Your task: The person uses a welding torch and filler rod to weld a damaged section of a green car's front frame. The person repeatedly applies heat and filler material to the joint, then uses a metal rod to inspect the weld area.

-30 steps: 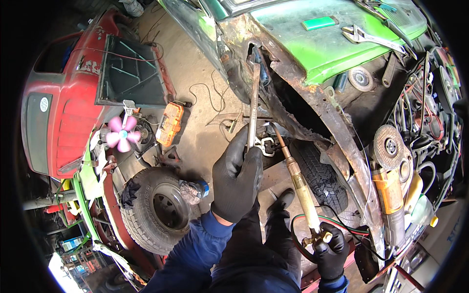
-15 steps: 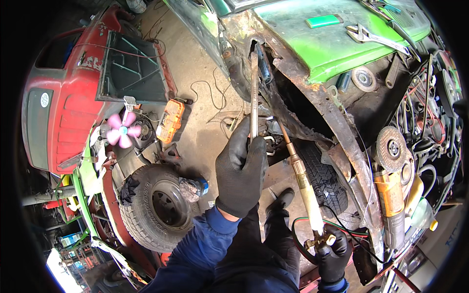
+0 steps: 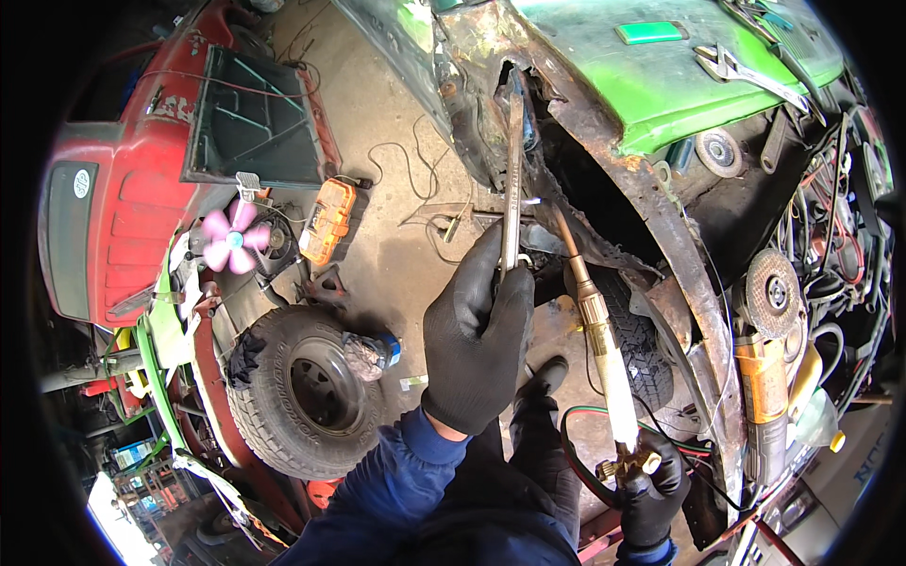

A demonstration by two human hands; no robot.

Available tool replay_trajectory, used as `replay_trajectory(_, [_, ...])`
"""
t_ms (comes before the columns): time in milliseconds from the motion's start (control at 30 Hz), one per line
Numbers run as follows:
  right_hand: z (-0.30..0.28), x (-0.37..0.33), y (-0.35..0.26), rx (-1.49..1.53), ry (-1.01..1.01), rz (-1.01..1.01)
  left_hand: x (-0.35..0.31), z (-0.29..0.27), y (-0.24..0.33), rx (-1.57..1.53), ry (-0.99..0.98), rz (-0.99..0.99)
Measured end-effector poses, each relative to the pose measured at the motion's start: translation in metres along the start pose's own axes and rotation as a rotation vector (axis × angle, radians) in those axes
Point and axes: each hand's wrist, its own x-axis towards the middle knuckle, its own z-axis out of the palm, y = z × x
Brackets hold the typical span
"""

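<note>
My left hand [image 3: 477, 349], in a black glove, is closed around a long steel spanner [image 3: 512, 189] with a stamped shank. The far end of the spanner reaches a ragged hole in the rusted car body [image 3: 590, 104]; its lower end is hidden in my fist. Lower right, my right hand [image 3: 656, 495], also gloved, grips a gas welding torch [image 3: 612, 377] by its valve end. From there the torch points up and away, its copper tip just right of the spanner. A small bluish flame shows at the tip, near the torn metal edge.
An angle grinder [image 3: 764, 377] rests on the right. An adjustable wrench [image 3: 746, 75] and a green lighter [image 3: 651, 33] lie on the green panel. To the left are a loose wheel [image 3: 311, 391], a pink fan [image 3: 234, 238], an orange case [image 3: 327, 222] and a red vehicle body [image 3: 142, 217]. Hoses [image 3: 571, 443] trail from the torch.
The whole view has shifted a little. The spanner and the torch tip have both moved slightly farther away along the rusted body. Both hands keep their grips.
</note>
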Motion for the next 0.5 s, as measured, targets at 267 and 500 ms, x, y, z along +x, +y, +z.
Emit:
replay_trajectory(267, [0.001,-0.0002,-0.0007,-0.047,0.018,-0.043,0.0078,-0.0022,-0.0021,0.092,0.002,0.028])
replay_trajectory(500, [-0.0002,0.0013,0.001,-0.091,0.022,-0.08,0.009,0.0016,-0.0029,0.108,0.036,0.053])
